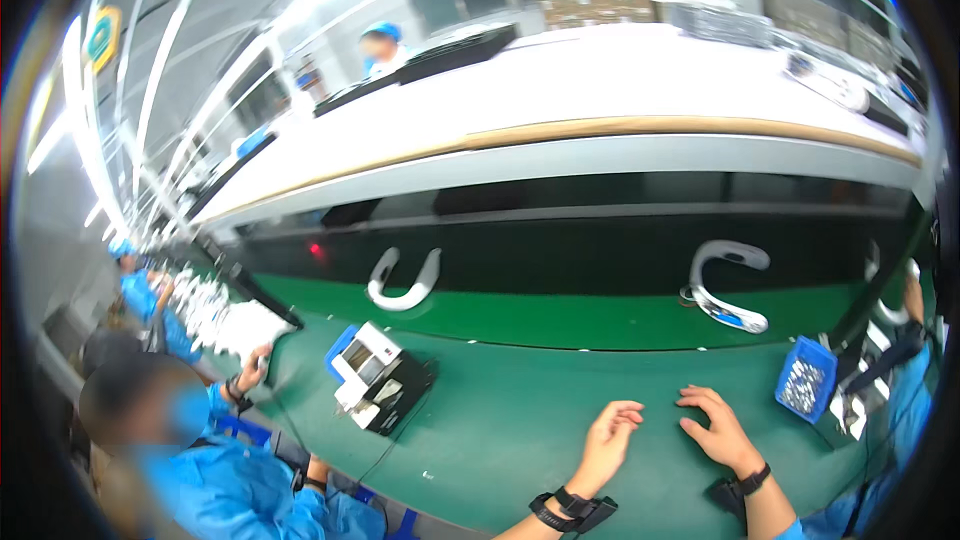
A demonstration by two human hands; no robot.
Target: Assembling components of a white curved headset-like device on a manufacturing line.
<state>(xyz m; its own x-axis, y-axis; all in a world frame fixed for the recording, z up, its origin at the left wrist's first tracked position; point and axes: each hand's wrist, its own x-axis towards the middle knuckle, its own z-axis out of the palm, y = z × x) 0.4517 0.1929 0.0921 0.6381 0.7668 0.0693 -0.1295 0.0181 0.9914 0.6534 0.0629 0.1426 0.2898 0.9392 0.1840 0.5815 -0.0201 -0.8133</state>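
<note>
My left hand (608, 445) hovers over the green worktable (500, 410), its fingers loosely bent and apart from the thumb, with nothing visible in it. To its right my right hand (720, 432) is spread above the same table, palm down and holding nothing. A gap separates the two hands. Beyond them, on the green belt strip, lies a white C-shaped device (712, 290) with a blue patch on its lower arm, nearest to my right hand. Farther left rests a white U-shaped piece (402, 292). Neither hand touches them.
A blue bin (806, 380) of small metallic parts stands at the right. Left sits a black-and-white boxy machine (378, 380) with a cable. A co-worker in blue (225, 460) works at far left; another person's arm (912, 300) shows at the right edge. A raised white bench (600, 90) runs behind.
</note>
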